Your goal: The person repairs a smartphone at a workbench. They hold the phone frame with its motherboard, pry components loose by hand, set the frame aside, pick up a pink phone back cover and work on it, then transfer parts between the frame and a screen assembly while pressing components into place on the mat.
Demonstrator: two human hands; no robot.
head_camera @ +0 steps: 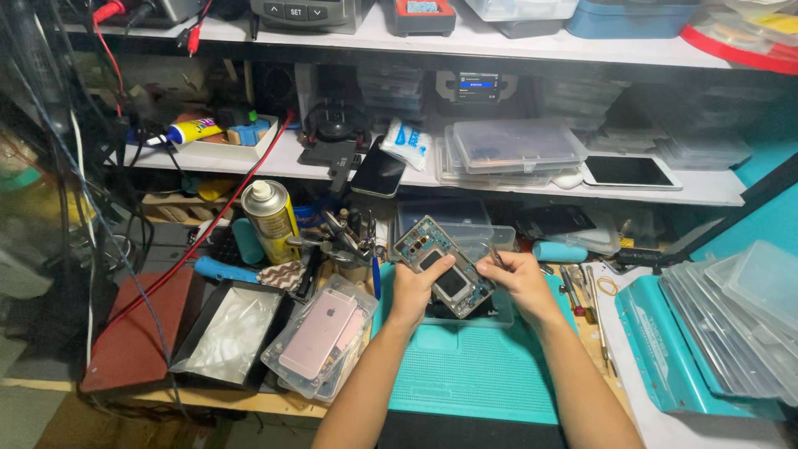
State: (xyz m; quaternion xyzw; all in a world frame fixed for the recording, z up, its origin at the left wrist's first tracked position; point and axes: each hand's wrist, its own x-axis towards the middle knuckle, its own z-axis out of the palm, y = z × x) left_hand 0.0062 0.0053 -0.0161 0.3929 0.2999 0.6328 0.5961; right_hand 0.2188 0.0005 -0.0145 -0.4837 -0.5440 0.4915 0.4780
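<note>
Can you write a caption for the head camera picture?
Both hands, left hand and right hand, hold an opened phone above a teal mat.

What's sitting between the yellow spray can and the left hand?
In the head view, a cup of tools stands between the spray can and the left hand, which holds the opened phone.

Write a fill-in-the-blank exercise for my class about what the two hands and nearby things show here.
1. Both hands hold an opened smartphone with its back cover ____.
2. The pink phone in a clear plastic case lies to the ____ of the left hand.
3. The right hand works over a ____ rubber work mat.

Missing words: removed; left; teal
</note>
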